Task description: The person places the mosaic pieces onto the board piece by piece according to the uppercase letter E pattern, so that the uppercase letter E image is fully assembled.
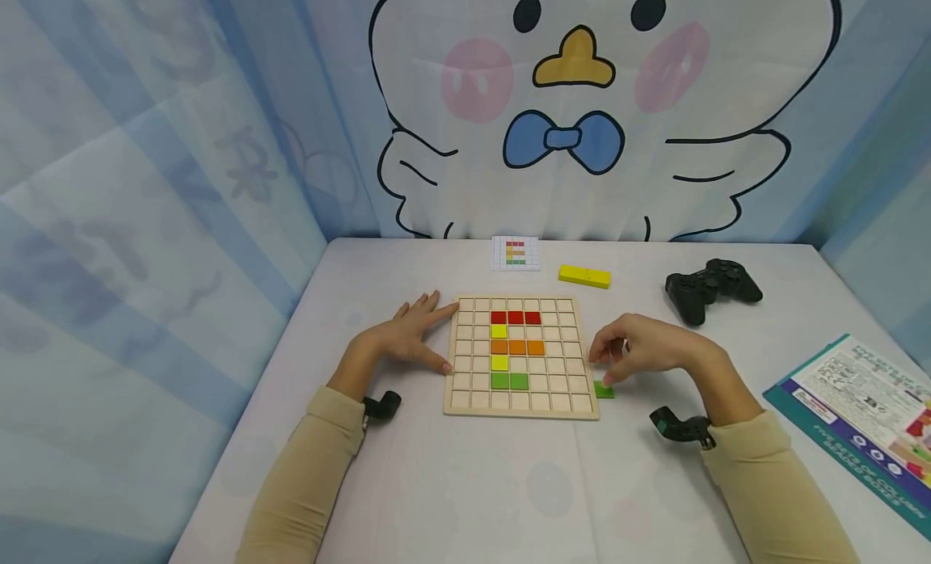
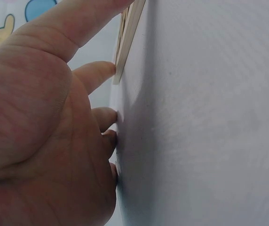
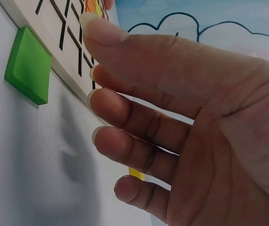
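A square wooden grid board (image 1: 522,414) lies in the middle of the table in the head view. Red tiles (image 1: 516,317), yellow tiles (image 1: 499,363), orange tiles (image 1: 517,347) and two green tiles (image 1: 509,381) sit in its cells. My left hand (image 1: 407,331) rests at the board's left edge, fingers spread, thumb and index fingertips right at the frame. Just past the right edge, my right hand (image 1: 650,344) hovers with relaxed, slightly bent fingers. A loose green square tile (image 3: 29,67) lies against the board's side, apart from the fingers in the right wrist view.
Behind the board lie a small pattern card (image 1: 516,254) and a yellow bar (image 1: 585,276). A black game controller (image 1: 713,289) sits back right, and a printed booklet (image 1: 858,418) lies at the right edge. A patterned curtain (image 1: 465,184) hangs behind the table.
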A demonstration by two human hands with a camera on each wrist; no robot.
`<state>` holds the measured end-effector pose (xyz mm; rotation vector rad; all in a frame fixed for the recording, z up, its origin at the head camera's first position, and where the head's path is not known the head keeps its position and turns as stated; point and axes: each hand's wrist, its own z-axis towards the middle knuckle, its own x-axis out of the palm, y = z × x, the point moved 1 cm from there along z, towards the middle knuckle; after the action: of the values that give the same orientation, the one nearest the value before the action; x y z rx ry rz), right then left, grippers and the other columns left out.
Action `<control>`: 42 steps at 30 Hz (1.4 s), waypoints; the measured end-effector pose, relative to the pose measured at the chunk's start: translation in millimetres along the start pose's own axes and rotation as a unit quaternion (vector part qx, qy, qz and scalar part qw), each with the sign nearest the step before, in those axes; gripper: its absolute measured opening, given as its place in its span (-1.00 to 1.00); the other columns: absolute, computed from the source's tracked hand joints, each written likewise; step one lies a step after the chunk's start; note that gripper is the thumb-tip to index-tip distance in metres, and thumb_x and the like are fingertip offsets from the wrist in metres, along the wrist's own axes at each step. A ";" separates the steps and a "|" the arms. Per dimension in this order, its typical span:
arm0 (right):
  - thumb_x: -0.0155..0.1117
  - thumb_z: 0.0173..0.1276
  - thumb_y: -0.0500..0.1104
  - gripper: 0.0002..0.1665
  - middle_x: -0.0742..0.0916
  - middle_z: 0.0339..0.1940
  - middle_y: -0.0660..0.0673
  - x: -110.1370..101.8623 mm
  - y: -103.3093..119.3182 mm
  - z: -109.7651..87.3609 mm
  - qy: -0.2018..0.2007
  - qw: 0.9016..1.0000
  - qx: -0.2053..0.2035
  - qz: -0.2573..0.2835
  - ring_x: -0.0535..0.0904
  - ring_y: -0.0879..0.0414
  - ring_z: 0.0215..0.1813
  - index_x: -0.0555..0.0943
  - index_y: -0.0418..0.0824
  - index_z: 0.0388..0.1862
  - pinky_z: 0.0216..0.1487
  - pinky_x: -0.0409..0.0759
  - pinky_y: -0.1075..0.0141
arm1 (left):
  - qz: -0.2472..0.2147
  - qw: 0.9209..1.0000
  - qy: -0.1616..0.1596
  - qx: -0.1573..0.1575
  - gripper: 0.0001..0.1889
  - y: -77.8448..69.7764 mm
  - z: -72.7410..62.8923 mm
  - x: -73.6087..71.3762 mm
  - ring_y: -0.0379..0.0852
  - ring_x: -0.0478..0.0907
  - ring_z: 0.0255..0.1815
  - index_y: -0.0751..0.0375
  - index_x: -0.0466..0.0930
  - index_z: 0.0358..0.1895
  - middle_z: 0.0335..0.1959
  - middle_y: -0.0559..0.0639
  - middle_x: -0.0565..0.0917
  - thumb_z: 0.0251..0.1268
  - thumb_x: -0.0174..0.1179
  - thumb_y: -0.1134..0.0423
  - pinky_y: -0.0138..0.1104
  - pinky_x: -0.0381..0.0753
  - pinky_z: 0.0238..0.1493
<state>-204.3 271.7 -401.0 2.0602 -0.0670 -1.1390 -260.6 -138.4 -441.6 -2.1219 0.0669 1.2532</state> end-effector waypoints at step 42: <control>0.61 0.10 -0.30 -0.72 0.65 -0.37 -0.02 8.2 -6.0 9.2 0.021 0.999 0.033 -0.005 0.52 0.09 -0.25 0.66 -0.12 -0.29 -0.24 0.51 0.32 | 0.006 1.000 -0.001 -0.011 0.26 1.0 0.9 2.6 0.08 -0.49 0.76 -0.25 -0.08 0.72 0.76 0.11 -0.36 -0.02 0.52 -0.34 0.06 -0.52 0.70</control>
<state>-208.0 267.3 -413.4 2.1442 -0.0743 -1.1133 -260.2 -138.0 -444.5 -2.1432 0.0657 1.2680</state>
